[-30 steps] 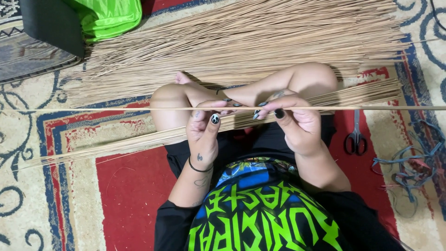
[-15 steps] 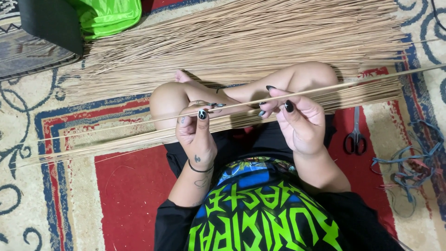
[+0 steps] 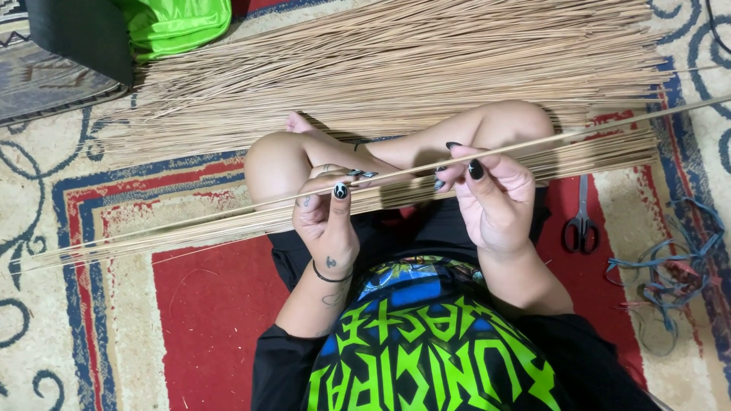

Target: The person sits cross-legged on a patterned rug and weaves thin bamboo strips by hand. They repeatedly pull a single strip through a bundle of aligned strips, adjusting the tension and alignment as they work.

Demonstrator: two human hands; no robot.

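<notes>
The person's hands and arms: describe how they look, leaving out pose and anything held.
Left hand: dark polished nails, small tattoos on the fingers and wrist, and a thin black band round the wrist. Right hand: long black nails, nothing worn on the wrist. Both forearms are bare; short black sleeves end at the upper arms.

Tan sticks (image 3: 396, 68); red patterned rug (image 3: 205, 304); green bag (image 3: 179, 23).

One thin stick (image 3: 533, 144) between both hands
</notes>
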